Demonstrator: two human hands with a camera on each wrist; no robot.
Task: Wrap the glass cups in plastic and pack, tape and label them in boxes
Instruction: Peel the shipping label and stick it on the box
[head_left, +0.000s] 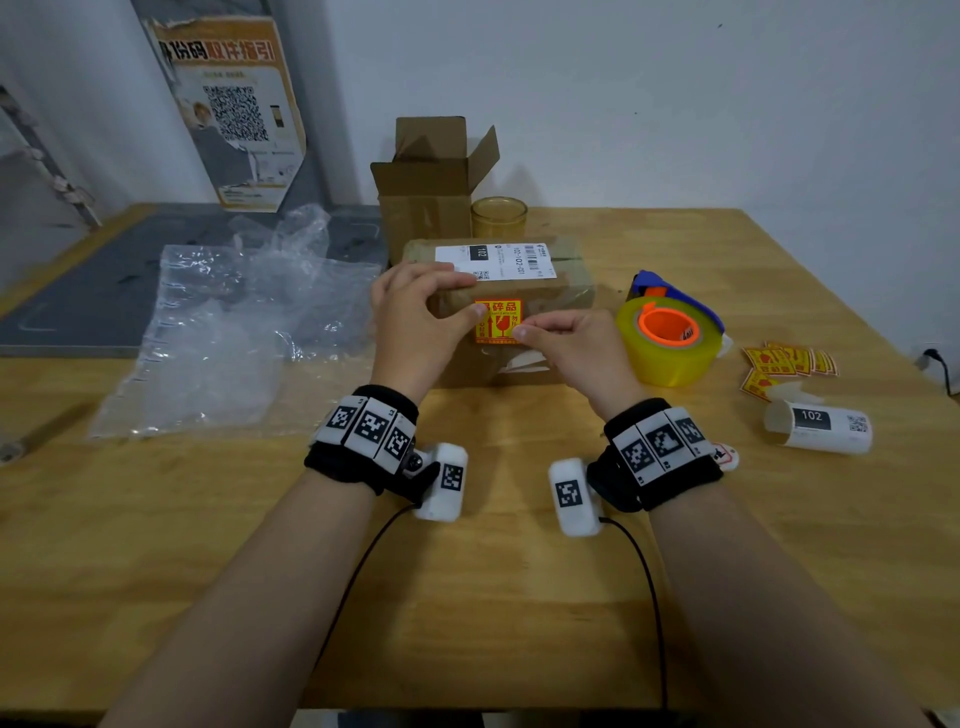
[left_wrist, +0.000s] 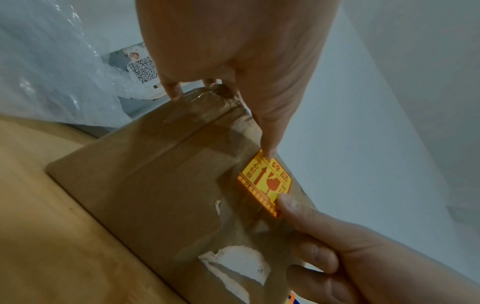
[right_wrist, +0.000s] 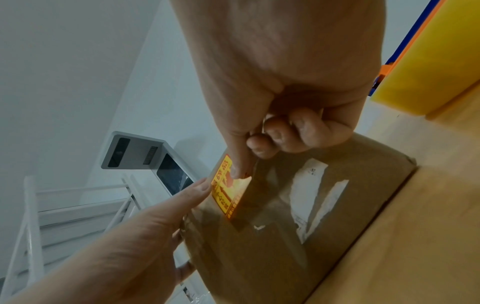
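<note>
wooden table (head_left: 493, 597), plain white wall (head_left: 675, 104)
left hand (head_left: 415, 317) pressed the taped box (head_left: 566, 291) with straight fingers; right hand (head_left: 571, 348) pinched the fragile sticker (head_left: 497, 319), fingers curled.

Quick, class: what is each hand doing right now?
Left hand: open, fingers on the taped box, thumb pressing the fragile sticker.
Right hand: closed, fingers curled, thumb pressing the same sticker.
</note>
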